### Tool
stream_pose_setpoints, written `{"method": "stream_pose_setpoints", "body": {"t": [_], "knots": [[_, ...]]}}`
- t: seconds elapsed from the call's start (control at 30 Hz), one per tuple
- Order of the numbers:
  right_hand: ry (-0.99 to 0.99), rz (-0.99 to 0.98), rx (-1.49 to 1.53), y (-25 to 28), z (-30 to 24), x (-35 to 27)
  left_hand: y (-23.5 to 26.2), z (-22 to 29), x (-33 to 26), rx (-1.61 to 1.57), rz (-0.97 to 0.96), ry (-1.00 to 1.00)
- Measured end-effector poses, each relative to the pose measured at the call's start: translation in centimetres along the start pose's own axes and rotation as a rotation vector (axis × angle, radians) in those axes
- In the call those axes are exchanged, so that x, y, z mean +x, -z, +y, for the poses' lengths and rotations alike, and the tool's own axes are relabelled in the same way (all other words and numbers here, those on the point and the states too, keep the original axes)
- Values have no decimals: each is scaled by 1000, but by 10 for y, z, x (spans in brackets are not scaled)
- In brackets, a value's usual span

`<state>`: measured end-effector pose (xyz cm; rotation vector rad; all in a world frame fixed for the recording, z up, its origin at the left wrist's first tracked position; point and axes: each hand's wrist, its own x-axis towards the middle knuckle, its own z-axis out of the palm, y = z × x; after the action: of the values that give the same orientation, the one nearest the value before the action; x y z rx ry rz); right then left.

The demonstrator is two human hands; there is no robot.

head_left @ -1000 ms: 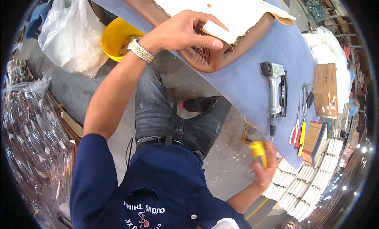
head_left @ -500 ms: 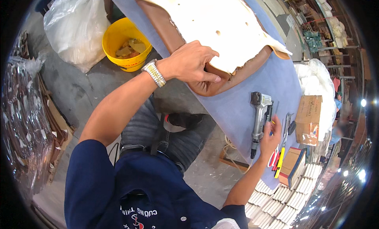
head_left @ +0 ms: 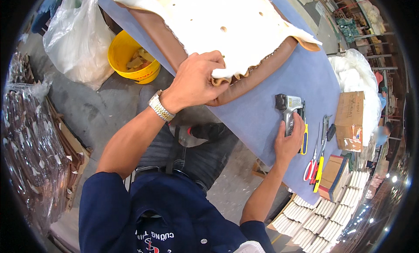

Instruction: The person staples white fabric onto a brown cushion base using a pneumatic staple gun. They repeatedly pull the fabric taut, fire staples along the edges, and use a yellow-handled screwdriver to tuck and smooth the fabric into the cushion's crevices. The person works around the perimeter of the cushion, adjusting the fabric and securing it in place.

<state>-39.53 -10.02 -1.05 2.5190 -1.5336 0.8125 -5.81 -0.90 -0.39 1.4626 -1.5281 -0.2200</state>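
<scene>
An upholstered panel, with a white backing (head_left: 214,28) and a brown leather-like border (head_left: 262,74), lies on the blue-covered table (head_left: 257,117). My left hand (head_left: 192,83) is closed on the folded edge of the white backing at the panel's near corner, fingers pinching it. Farther right, a silver and black pneumatic staple gun (head_left: 288,104) lies on the table, its head toward the panel. My right hand (head_left: 289,141) is wrapped round its grip, hiding the lower part. Next to it are red-handled scissors (head_left: 309,169), a yellow-handled tool (head_left: 319,172) and pincers (head_left: 325,126).
A yellow bucket (head_left: 150,72) of scraps stands on the floor left of the table, beside a white plastic bag (head_left: 76,43). Plastic-wrapped brown pieces (head_left: 37,139) are at far left. Cardboard box (head_left: 350,115), small open box (head_left: 334,179) and stacked pale pieces (head_left: 323,216) line the right.
My right hand has moved from beside the staple gun onto its grip. My left hand has shifted slightly left and down, and the backing's edge is now folded up in its fingers.
</scene>
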Motion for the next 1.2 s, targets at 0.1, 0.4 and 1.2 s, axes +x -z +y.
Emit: {"method": "stream_pose_setpoints", "body": {"t": [0.1, 0.4, 1.2], "knots": [[-40, 11, 37, -1, 3, -2, -5, 3, -3, -87, 90, 100], [-158, -19, 80, 1, -5, 2, 27, 6, 6, -205, -197, 316], [-472, -207, 497, 73, -21, 33, 27, -17, 8, 33, -171, 64]]}}
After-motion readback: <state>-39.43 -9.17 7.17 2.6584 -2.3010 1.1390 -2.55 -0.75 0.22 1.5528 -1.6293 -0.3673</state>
